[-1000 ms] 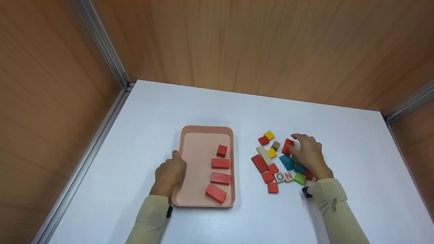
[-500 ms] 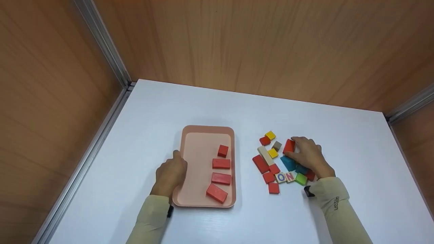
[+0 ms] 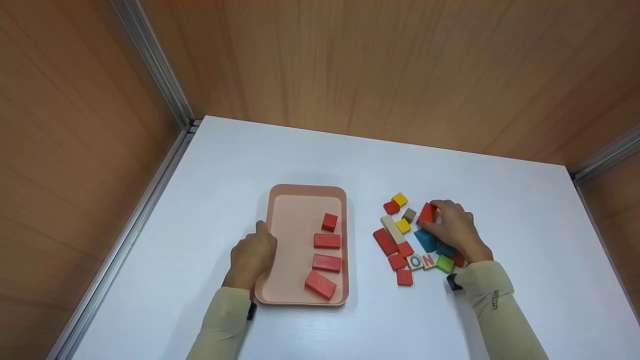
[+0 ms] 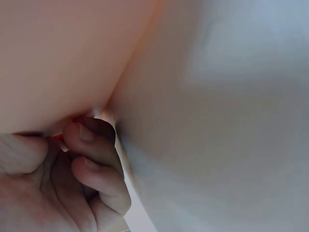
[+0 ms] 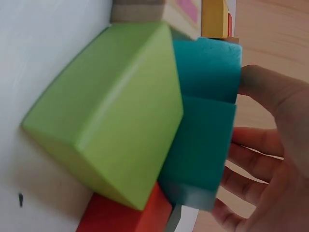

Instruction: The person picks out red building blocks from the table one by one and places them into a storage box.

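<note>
A red block (image 3: 426,213) at the far edge of the loose pile, R of the pink tray (image 3: 292,200), is pinched by the right hand (image 3: 452,227), while the tray's L rim is gripped by the left hand (image 3: 252,255), prob. to steady it.

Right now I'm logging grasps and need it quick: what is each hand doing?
Left hand: grips the near left rim of the pink tray.
Right hand: pinches a red block in the loose pile.

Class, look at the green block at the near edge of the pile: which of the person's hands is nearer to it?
Right. The right hand sits just beyond the green block, pinching a red block; the left hand holds the pink tray far off.
</note>
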`<state>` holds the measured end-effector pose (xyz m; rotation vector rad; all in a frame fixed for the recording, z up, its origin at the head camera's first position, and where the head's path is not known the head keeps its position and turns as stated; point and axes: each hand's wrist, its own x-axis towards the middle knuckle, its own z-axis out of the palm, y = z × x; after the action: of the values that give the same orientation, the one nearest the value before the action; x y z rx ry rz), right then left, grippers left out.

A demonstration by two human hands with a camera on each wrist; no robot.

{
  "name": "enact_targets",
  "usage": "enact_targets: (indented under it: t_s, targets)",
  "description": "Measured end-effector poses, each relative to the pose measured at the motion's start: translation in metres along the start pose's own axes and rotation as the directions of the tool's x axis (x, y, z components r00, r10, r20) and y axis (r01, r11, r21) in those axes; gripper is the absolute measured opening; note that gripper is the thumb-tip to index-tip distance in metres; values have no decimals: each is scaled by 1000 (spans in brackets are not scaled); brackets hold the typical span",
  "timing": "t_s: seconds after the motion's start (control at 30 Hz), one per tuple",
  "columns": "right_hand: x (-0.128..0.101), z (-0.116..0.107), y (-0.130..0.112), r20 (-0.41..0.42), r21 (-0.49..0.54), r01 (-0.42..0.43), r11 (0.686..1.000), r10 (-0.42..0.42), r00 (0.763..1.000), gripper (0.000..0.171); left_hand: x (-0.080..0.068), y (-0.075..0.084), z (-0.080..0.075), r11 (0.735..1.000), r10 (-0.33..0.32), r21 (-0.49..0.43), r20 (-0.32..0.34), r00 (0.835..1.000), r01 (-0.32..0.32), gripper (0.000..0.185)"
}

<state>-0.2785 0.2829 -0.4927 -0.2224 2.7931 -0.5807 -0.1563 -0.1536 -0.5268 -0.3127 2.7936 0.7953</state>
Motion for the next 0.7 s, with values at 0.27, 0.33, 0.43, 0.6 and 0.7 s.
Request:
enact_targets:
  t_s: [0.27, 0.33, 0.43, 0.6, 0.7]
  targets:
    - [-4, -4, -21, -43, 31, -2, 1000, 3, 999, 78, -1, 0, 1, 1000, -2, -6, 2, 1000, 2, 20]
    - [-4, -3, -29, -54, 28, 13, 1000, -11, 998, 77, -1, 0, 1, 1000, 5, -6, -4, 1000, -5, 20]
    - [-3, 0, -41, -62, 29, 30, 999, -28, 998, 75, -1, 0, 1, 1000, 4, 0, -13, 1000, -4, 20]
    - [2, 9, -63, -88, 26, 101, 995, -98, 991, 72, -1, 0, 1, 1000, -14, -8, -6, 1000, 14, 20]
    - [4, 13, -77, -107, 23, 139, 990, -136, 985, 68, 0, 0, 1, 999, -24, -23, 10, 1000, 24, 20]
